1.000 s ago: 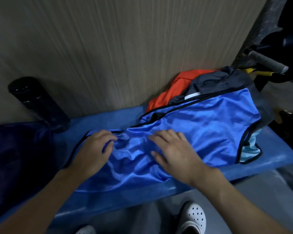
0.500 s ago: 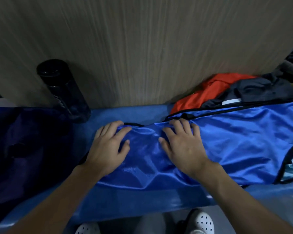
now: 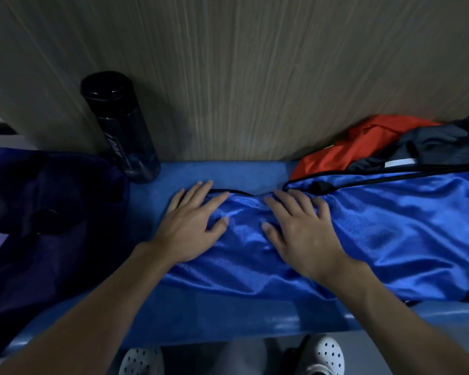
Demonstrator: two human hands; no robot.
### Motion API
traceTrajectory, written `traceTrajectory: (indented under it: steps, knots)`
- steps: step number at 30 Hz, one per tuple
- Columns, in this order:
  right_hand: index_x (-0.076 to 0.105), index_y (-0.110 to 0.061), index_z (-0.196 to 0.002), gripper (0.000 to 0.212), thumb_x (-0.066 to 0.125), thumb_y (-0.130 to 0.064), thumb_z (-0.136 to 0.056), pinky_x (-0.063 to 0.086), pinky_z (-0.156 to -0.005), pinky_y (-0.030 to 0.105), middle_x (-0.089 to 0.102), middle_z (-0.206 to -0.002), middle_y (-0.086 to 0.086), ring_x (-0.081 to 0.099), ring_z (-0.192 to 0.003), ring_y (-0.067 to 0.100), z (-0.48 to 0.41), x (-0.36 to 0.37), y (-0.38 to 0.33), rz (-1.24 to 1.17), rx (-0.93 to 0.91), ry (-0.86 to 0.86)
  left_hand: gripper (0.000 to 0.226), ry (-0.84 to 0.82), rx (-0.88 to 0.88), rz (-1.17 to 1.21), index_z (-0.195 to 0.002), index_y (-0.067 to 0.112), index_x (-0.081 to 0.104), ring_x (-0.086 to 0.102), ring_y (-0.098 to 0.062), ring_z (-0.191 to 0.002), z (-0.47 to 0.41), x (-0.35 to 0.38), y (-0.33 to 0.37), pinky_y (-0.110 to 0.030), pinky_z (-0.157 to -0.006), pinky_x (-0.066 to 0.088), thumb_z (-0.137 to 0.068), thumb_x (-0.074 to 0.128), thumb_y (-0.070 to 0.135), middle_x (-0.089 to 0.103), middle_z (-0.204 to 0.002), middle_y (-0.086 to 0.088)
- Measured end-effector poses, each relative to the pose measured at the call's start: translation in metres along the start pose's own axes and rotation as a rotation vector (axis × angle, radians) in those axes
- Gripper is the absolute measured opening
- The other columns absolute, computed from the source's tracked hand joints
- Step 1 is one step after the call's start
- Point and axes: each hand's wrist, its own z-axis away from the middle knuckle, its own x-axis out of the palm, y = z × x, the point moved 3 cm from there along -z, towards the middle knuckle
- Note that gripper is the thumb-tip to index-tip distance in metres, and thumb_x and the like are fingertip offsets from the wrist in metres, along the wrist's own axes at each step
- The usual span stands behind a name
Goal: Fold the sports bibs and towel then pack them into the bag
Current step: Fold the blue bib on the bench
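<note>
Head view: my left hand [image 3: 190, 228] flat on left end of blue bib [image 3: 390, 234], fingers straight and spread, gripping nothing. My right hand [image 3: 301, 234] flat on bib just right of it, fingers spread too, pressing cloth. Bib lies along blue bench [image 3: 228, 315]. Orange bib [image 3: 358, 147] and dark grey cloth [image 3: 439, 142] behind bib's right part, against wood wall [image 3: 255, 77]. Dark blue bag [image 3: 52, 226] left of bib, apart. Black bottle [image 3: 122, 131] upright, behind-left of bib.

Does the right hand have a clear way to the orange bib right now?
Probably yes: the orange bib lies mostly exposed by the wall, just beyond the blue bib under the right hand; nothing stands between them.
</note>
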Motion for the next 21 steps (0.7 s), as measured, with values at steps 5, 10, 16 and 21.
traceTrajectory:
  steps: [5,10,16,21]
  knots:
    - [0.023,-0.03,-0.153,0.077,-0.003,-0.06,-0.087,0.012,-0.116,0.053,0.022,-0.161,-0.005,0.015,-0.149,0.02,0.001,0.02,0.0,-0.06,0.005,-0.202,0.077,-0.018,0.009,-0.063,-0.156,0.041,0.013,-0.005,-0.01,-0.152,0.003,0.004,-0.001,-0.038,-0.123,-0.005,-0.085,0.004,0.067,0.003,-0.167,0.006]
    - [0.01,-0.033,-0.154,0.084,-0.014,-0.061,-0.079,0.005,-0.118,0.05,0.008,-0.163,-0.008,0.003,-0.15,0.017,-0.001,0.019,-0.003,-0.078,0.011,-0.249,0.077,-0.023,-0.003,-0.07,-0.156,0.04,0.012,-0.006,-0.008,-0.152,0.008,0.004,-0.005,-0.035,-0.123,-0.006,-0.085,0.002,0.067,0.002,-0.166,0.007]
    - [0.048,-0.023,-0.14,0.063,0.017,-0.054,-0.095,0.031,-0.104,0.05,0.047,-0.145,-0.003,0.041,-0.133,0.023,-0.002,-0.011,-0.004,-0.121,0.026,0.013,0.078,-0.019,-0.017,0.002,-0.155,0.039,0.02,-0.004,-0.015,-0.153,0.01,-0.014,0.004,-0.044,-0.123,-0.005,-0.084,0.006,0.068,0.007,-0.166,0.002]
    - [0.06,-0.017,-0.125,0.045,0.038,-0.042,-0.094,0.039,-0.086,0.044,0.06,-0.124,0.001,0.053,-0.108,0.027,0.032,-0.053,0.045,-0.23,0.162,0.37,0.071,0.14,0.253,-0.047,-0.147,0.028,0.041,0.024,-0.022,-0.148,-0.027,-0.067,0.094,-0.055,-0.121,0.009,-0.088,0.02,0.061,0.042,-0.152,0.002]
